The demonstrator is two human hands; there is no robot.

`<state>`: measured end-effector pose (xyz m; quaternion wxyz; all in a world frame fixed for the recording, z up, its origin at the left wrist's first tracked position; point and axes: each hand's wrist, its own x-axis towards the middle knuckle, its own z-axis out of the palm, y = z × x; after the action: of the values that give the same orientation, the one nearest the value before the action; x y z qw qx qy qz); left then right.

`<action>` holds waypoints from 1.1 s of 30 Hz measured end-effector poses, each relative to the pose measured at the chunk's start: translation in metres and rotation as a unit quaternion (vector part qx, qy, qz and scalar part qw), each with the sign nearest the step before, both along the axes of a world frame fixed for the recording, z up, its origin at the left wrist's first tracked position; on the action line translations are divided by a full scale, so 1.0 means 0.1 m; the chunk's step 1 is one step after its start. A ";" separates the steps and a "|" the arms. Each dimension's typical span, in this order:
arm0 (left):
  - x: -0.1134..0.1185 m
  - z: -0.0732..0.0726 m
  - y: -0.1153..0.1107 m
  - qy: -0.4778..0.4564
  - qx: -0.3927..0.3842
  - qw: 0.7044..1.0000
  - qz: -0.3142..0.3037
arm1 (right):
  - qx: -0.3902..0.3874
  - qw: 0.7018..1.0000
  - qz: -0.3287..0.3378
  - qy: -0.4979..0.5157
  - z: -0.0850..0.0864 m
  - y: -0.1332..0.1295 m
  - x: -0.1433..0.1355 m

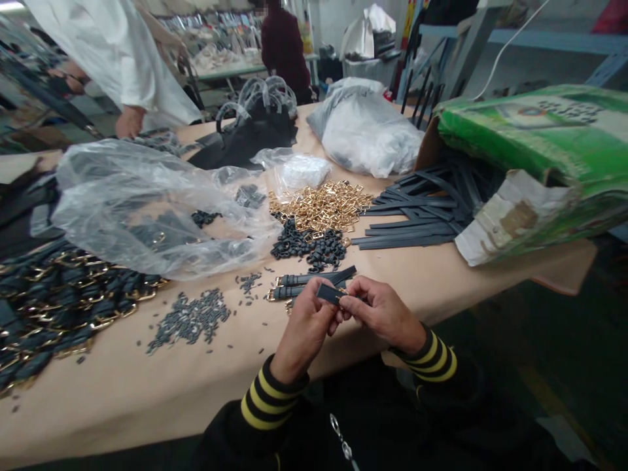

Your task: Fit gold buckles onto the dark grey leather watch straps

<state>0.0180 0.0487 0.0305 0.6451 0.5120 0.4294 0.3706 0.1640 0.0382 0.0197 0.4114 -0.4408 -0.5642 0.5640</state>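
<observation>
Near the table's front edge, my left hand (305,322) pinches a short dark leather strap (328,294) between thumb and fingers. My right hand (381,310) closes on the strap's right end, where a bit of gold metal shows; the fingers hide most of it. Just behind my hands lie a few dark straps with gold buckles (293,292). Beyond them is a pile of small black strap loops (311,247), then a heap of gold buckles (326,206). Long dark strap pieces (409,234) are stacked to the right.
Small dark bits (189,320) are scattered left of my hands. Farther left are buckled straps (63,294) in rows and a clear plastic bag (161,203). A green box (544,137) lies at right, near a white bag (367,127). A person in white (122,59) stands across the table.
</observation>
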 end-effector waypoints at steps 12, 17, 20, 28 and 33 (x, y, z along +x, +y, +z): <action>-0.14 -0.03 -0.08 -0.009 -0.012 0.998 0.054 | 0.104 0.981 -0.057 -0.155 0.04 -0.07 -0.07; -0.10 -0.08 -0.08 0.007 -0.011 0.997 0.080 | 0.222 0.944 -0.043 -0.242 0.04 -0.07 -0.12; -0.09 -0.05 -0.09 0.077 0.032 0.992 0.096 | 0.219 0.938 -0.040 -0.267 0.06 -0.06 -0.11; -0.09 -0.04 -0.14 0.133 0.063 0.980 0.131 | 0.179 0.941 -0.032 -0.285 0.12 -0.06 -0.09; -0.10 -0.03 -0.13 0.170 0.072 0.977 0.107 | 0.151 0.942 -0.038 -0.296 0.12 -0.06 -0.09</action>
<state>0.0081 0.0353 0.0274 0.4807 0.5636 0.5574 0.3750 0.1548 0.0326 0.0320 0.3087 -0.5412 -0.7222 0.3003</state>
